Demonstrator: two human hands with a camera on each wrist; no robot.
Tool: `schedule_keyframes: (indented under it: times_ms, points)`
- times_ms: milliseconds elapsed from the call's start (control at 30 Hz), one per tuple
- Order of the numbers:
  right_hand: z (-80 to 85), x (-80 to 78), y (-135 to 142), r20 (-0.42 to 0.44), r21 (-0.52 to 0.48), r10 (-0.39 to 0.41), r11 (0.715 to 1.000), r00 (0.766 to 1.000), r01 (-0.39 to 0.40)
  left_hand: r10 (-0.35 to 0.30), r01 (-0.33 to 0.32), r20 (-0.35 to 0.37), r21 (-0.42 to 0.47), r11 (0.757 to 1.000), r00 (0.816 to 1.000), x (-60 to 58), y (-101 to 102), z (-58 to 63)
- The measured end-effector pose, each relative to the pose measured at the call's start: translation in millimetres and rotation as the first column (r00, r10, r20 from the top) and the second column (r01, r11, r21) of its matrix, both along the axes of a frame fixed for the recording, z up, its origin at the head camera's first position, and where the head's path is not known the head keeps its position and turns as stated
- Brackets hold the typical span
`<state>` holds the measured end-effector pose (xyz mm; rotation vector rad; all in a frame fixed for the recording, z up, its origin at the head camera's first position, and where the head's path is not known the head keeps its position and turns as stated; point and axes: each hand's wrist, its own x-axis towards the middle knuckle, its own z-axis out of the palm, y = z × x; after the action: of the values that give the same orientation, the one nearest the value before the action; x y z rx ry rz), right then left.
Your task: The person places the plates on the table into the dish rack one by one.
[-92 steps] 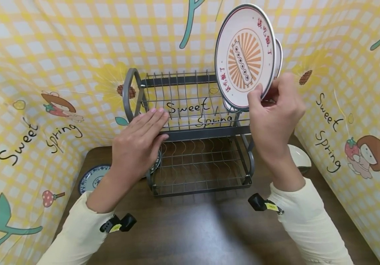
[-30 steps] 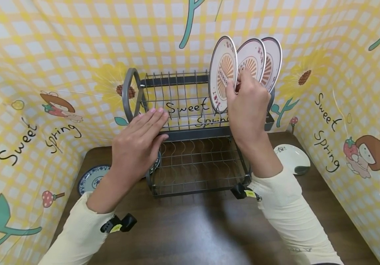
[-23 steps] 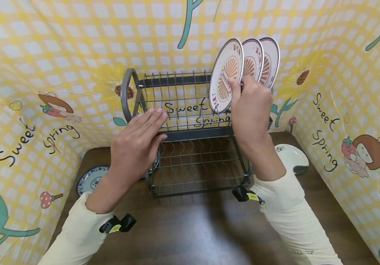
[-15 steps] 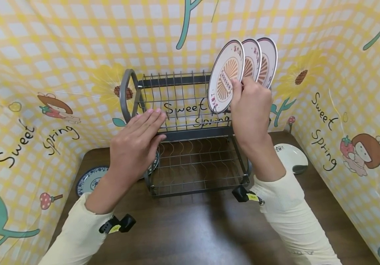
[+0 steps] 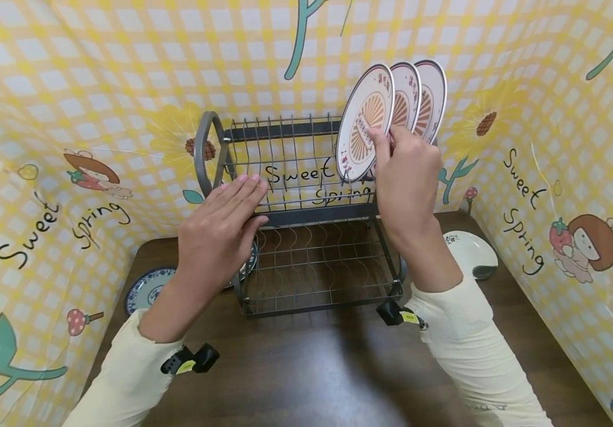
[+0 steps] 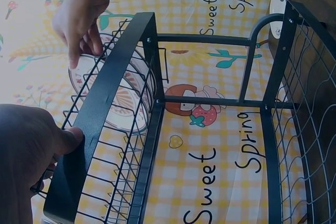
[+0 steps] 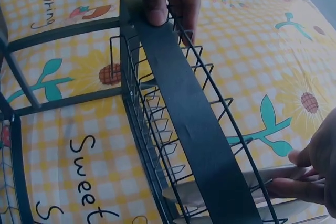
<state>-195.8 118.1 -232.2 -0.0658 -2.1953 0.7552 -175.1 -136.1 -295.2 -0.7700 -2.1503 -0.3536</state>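
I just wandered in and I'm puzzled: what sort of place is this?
Probably a staged tabletop corner, though the wider room is hidden. Yellow checked cloth screens three sides of a brown table, where a metal dish rack has plates in its top tier.

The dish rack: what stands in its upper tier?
Three white plates stand on edge at the right end, the leftmost pinched by the right hand. In the head view, hand and plate hide the others' lower parts.

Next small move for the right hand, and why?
Probably ease the right hand off the leftmost plate: it appears slotted into the rack, in line with two other plates, and the left hand grips the rack.
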Motion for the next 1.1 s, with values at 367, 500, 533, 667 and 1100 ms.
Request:
schedule_keyframes:
  times_ms: [367,500,533,667,1100]
  points:
    - [-13.1,2.1,18.9,-0.324,0.102,0.118,0.991,0.939,-0.089,-0.008,0.008,0.0,0.0,1.0,1.0,-1.7,-0.9,-0.5]
    - [-22.6,7.4,42.4,-0.397,0.17,0.212,0.973,0.893,-0.155,-0.013,0.013,-0.001,0.001,1.0,1.0,-1.2,-1.0,-0.8]
    - [-25.1,9.0,49.6,-0.392,0.185,0.223,0.969,0.893,-0.161,-0.016,0.016,-0.001,0.003,1.0,1.0,-1.0,-1.1,-0.8]
    - [-37.7,10.0,80.9,-0.361,0.237,0.255,0.955,0.897,-0.176,-0.022,0.022,-0.006,0.007,1.0,1.0,-0.5,-0.8,-0.1]
    - [-72.4,12.6,137.1,-0.091,0.408,0.451,0.83,0.888,-0.38,-0.003,0.003,-0.01,-0.024,1.0,1.0,-0.1,-0.9,-0.8]
